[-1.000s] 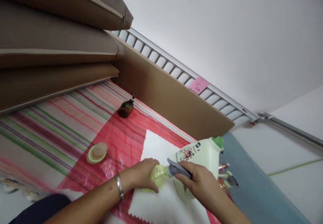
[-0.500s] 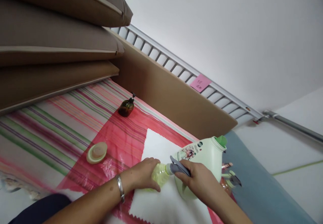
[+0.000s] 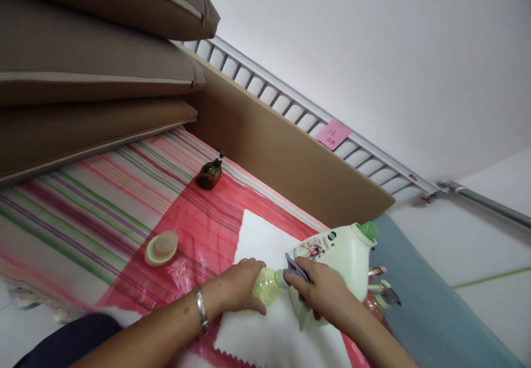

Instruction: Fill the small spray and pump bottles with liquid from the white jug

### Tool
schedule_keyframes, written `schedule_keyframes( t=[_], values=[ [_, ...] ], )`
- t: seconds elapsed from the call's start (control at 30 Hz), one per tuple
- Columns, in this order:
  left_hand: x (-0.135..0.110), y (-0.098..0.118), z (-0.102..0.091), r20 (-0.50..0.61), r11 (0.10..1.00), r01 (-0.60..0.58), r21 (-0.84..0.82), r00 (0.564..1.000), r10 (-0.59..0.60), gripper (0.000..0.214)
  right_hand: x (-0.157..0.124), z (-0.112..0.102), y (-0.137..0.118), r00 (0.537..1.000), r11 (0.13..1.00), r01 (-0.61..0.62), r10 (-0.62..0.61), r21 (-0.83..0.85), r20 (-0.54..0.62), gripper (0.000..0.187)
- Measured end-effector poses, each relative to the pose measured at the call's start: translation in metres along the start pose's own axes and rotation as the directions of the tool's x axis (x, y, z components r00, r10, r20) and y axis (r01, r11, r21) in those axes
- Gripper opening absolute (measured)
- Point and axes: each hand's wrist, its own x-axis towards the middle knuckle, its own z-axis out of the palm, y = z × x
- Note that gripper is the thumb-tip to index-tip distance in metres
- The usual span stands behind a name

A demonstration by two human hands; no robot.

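Observation:
My left hand (image 3: 244, 286), with a silver bangle on its wrist, is wrapped round a clear bottle (image 3: 267, 287) of pale yellow liquid. The bottle leans on its side above a white cloth (image 3: 265, 235) with a zigzag edge. At its neck, my right hand (image 3: 313, 285) is closed on the grey pump head (image 3: 293, 268), which sits on a pale green collar. Behind my right hand stands a big pale green jug (image 3: 352, 257) with a flowered label and an uncapped green spout. My right fingers partly hide the pump head and the jug's lower part.
A round pale green cap (image 3: 161, 248) lies on red plastic sheeting (image 3: 199, 218) over a striped cloth (image 3: 103, 180). Beyond it stands a dark amber pump bottle (image 3: 209, 174). Cushions (image 3: 99, 52) are stacked at left; a brown board (image 3: 282, 152) runs behind. Another pump bottle (image 3: 375, 301) is partly hidden at right.
My right hand has turned a little round the pump head, and its grey lever points more upright. The left hand keeps its hold on the bottle. The whole view has shifted slightly.

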Motion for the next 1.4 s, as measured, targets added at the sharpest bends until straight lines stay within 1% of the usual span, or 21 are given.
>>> schedule_keyframes(
  t=[0.1,0.17,0.23,0.3,0.37,0.43,0.5,0.63,0.77,0.83,0.9,0.93,1.0,1.07,1.1,1.17,1.23,1.27,1.4],
  values=[
    [0.0,0.006,0.001,-0.052,0.995,-0.068,-0.073,0.997,0.065,0.096,0.0,0.0,-0.004,1.0,1.0,-0.003,0.003,0.004,0.014,0.019],
    [0.001,0.013,0.002,-0.141,0.978,-0.133,-0.158,0.984,0.11,0.098,-0.001,0.0,-0.005,1.0,1.0,-0.006,0.006,-0.004,0.009,0.018],
    [0.002,0.02,0.003,-0.232,0.956,-0.176,-0.236,0.965,0.12,0.085,-0.003,0.001,-0.008,1.0,1.0,-0.01,0.01,-0.022,-0.003,0.017],
    [0.003,0.026,0.005,-0.301,0.94,-0.209,-0.272,0.946,0.123,0.064,-0.004,0.001,-0.011,1.0,0.999,-0.011,0.01,-0.041,-0.018,0.015],
    [0.003,0.029,0.007,-0.344,0.934,-0.225,-0.278,0.931,0.122,0.047,-0.004,0.001,-0.015,1.0,0.998,-0.009,0.008,-0.06,-0.027,0.014],
    [0.004,0.03,0.009,-0.372,0.934,-0.226,-0.277,0.921,0.113,0.036,-0.004,0.001,-0.017,0.999,0.998,-0.009,0.007,-0.067,-0.035,0.014],
    [0.005,0.03,0.009,-0.379,0.937,-0.225,-0.267,0.919,0.113,0.031,-0.004,0.001,-0.017,0.999,0.998,-0.009,0.007,-0.057,-0.042,0.014],
    [0.003,0.032,0.005,-0.338,0.956,-0.224,-0.191,0.929,0.151,0.024,-0.002,0.004,-0.013,0.999,1.0,-0.006,0.005,-0.028,-0.037,0.015],
    [0.001,0.032,0.005,-0.312,0.971,-0.216,-0.1,0.934,0.175,0.033,-0.002,0.003,-0.011,1.0,1.0,-0.019,0.019,0.016,-0.01,0.017],
    [0.001,0.031,0.007,-0.323,0.974,-0.209,-0.083,0.931,0.172,0.035,-0.003,-0.001,-0.007,0.999,0.995,0.048,-0.048,0.087,-0.008,0.026],
    [0.001,0.029,0.009,-0.34,0.974,-0.212,-0.083,0.924,0.173,0.033,-0.004,-0.005,0.002,0.992,0.972,0.121,-0.113,0.203,-0.05,0.036],
    [0.002,0.028,0.009,-0.344,0.972,-0.218,-0.084,0.922,0.177,0.032,-0.004,-0.007,0.009,0.989,0.951,0.139,-0.118,0.276,-0.088,0.039],
    [0.002,0.027,0.01,-0.34,0.97,-0.226,-0.089,0.922,0.184,0.031,-0.003,-0.005,0.025,0.982,0.896,0.137,-0.068,0.423,-0.175,0.039],
    [0.001,0.027,0.009,-0.324,0.968,-0.235,-0.093,0.926,0.194,0.03,-0.003,0.004,0.041,0.973,0.836,0.155,-0.035,0.527,-0.23,0.039],
    [0.0,0.027,0.008,-0.314,0.967,-0.239,-0.091,0.928,0.2,0.029,-0.002,0.01,0.047,0.968,0.812,0.186,-0.053,0.554,-0.247,0.039],
    [-0.001,0.029,0.008,-0.29,0.965,-0.249,-0.077,0.932,0.217,0.029,-0.001,0.025,0.053,0.964,0.772,0.242,-0.121,0.588,-0.239,0.038],
    [-0.002,0.031,0.007,-0.266,0.965,-0.255,-0.059,0.936,0.231,0.031,0.001,0.04,0.053,0.958,0.732,0.282,-0.178,0.62,-0.226,0.041],
    [-0.003,0.031,0.007,-0.257,0.965,-0.255,-0.054,0.938,0.233,0.032,0.003,0.047,0.052,0.956,0.713,0.29,-0.185,0.638,-0.228,0.042],
    [-0.003,0.029,0.009,-0.249,0.968,-0.237,-0.077,0.945,0.212,0.036,0.01,0.069,0.051,0.95,0.625,0.305,-0.149,0.719,-0.274,0.042]
  ],
)
